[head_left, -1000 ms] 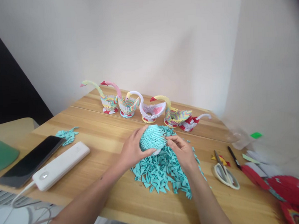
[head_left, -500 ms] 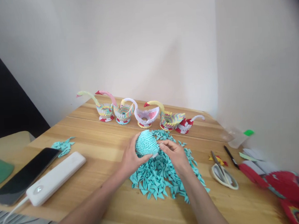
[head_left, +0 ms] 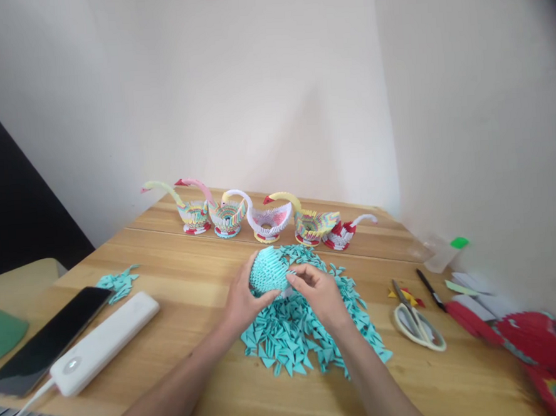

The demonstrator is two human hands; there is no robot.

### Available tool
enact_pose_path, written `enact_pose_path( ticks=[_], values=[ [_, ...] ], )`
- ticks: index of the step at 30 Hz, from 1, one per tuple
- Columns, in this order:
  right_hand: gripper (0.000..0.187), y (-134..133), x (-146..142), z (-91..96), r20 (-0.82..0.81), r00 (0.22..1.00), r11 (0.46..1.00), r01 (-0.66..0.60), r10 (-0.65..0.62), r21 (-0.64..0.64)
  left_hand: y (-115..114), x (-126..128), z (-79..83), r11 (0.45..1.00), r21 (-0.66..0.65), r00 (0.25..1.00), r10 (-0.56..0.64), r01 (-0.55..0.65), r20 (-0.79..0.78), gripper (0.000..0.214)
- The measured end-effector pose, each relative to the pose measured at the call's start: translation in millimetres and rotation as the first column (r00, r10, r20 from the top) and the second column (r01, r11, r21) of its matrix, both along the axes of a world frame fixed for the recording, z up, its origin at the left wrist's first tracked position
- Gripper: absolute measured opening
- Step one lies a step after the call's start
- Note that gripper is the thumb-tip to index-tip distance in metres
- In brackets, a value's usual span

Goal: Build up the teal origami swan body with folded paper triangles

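My left hand (head_left: 245, 295) is wrapped round the left and near side of a rounded turquoise piece of modular paper origami (head_left: 267, 270), built from many small folded units. At its right edge, my right hand (head_left: 315, 288) pinches with thumb and index finger, touching the piece. Whatever lies between those fingertips is too small and covered to make out. A bit of white shows low on the piece, beside my left thumb. Beneath both hands spreads a pile of loose turquoise folded paper triangles (head_left: 291, 345).
Several paper swans (head_left: 266, 224) stand in a row at the back. Scissors (head_left: 417, 325), a black pen (head_left: 430, 288) and red paper pieces (head_left: 526, 337) lie right. A phone (head_left: 50, 338), a white power bank (head_left: 107, 341) with a cable and a small turquoise heap (head_left: 119, 284) lie left.
The view has tilted slightly upward. My right fingers have shifted a little left along the right edge of the turquoise piece; my left hand keeps its hold.
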State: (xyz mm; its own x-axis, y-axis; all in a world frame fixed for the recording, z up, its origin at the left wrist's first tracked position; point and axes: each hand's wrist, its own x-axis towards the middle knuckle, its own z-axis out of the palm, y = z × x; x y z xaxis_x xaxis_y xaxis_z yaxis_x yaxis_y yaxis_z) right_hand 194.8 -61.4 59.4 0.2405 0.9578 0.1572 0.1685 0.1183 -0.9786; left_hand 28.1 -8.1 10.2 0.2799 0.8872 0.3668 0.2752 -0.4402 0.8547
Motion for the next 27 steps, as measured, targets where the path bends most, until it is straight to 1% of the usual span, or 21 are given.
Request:
enact_pose_path(
  ticks=[2, 3, 4, 7, 8, 10, 12, 15, 18, 20, 23, 25, 27],
  values=[
    [0.025, -0.1, -2.4, -1.5, 0.067, 0.997, 0.999, 0.032, -0.035, 0.039, 0.5, 0.5, -0.5, 1.000, -0.015, 1.000, -0.006, 0.006, 0.025, 0.084],
    [0.026, -0.3, -3.2, -2.1, 0.065, 0.997, 0.998, 0.025, -0.028, 0.049, 0.9, 0.8, -0.4, 1.000, -0.026, 0.999, -0.009, 0.010, 0.043, 0.084],
    [0.029, -0.5, -3.6, -2.5, 0.037, 0.999, 0.999, 0.001, -0.003, 0.051, 1.3, 1.1, -0.1, 0.999, -0.038, 0.998, -0.015, 0.018, 0.068, 0.083],
    [0.043, -0.8, -2.1, -3.4, -0.114, 0.990, 0.995, -0.082, 0.088, 0.054, 3.2, 1.9, 0.8, 0.996, -0.068, 0.985, -0.053, 0.065, 0.162, 0.081],
    [0.044, -0.6, -1.1, -3.7, -0.143, 0.985, 0.994, -0.090, 0.098, 0.061, 4.0, 2.2, 0.6, 0.994, -0.075, 0.979, -0.065, 0.081, 0.194, 0.081],
    [0.043, 0.2, 0.2, -4.6, -0.145, 0.985, 0.994, -0.083, 0.093, 0.075, 5.7, 2.9, -0.9, 0.990, -0.097, 0.967, -0.079, 0.105, 0.244, 0.083],
    [0.042, 1.1, -0.1, -5.2, -0.095, 0.992, 0.994, -0.071, 0.079, 0.079, 6.9, 3.6, -3.4, 0.985, -0.130, 0.957, -0.075, 0.116, 0.282, 0.085],
    [0.037, 0.3, -4.4, -4.3, 0.031, 0.999, 0.996, -0.027, 0.025, 0.080, 7.0, 4.5, -6.8, 0.977, -0.156, 0.945, -0.089, 0.144, 0.313, 0.093],
    [0.026, -3.1, -10.7, -1.0, 0.184, 0.983, 0.994, 0.002, -0.022, 0.106, 5.6, 4.9, -7.7, 0.965, -0.173, 0.936, -0.130, 0.195, 0.328, 0.100],
    [0.021, -5.6, -14.2, 0.7, 0.255, 0.966, 0.992, -0.002, -0.031, 0.125, 5.0, 5.1, -7.9, 0.955, -0.191, 0.924, -0.147, 0.225, 0.353, 0.099],
    [0.023, -7.7, -16.3, 1.1, 0.297, 0.954, 0.992, -0.003, -0.036, 0.128, 5.8, 5.4, -8.8, 0.953, -0.194, 0.910, -0.141, 0.231, 0.391, 0.095],
    [0.028, -8.0, -14.5, 1.6, 0.286, 0.958, 0.994, -0.016, -0.016, 0.112, 7.2, 5.2, -9.1, 0.960, -0.190, 0.911, -0.116, 0.205, 0.395, 0.095],
    [0.028, -7.9, -9.7, 4.0, 0.308, 0.951, 0.989, -0.037, -0.010, 0.147, 8.7, 3.9, -8.1, 0.969, -0.183, 0.920, -0.088, 0.169, 0.383, 0.094]
  ],
)
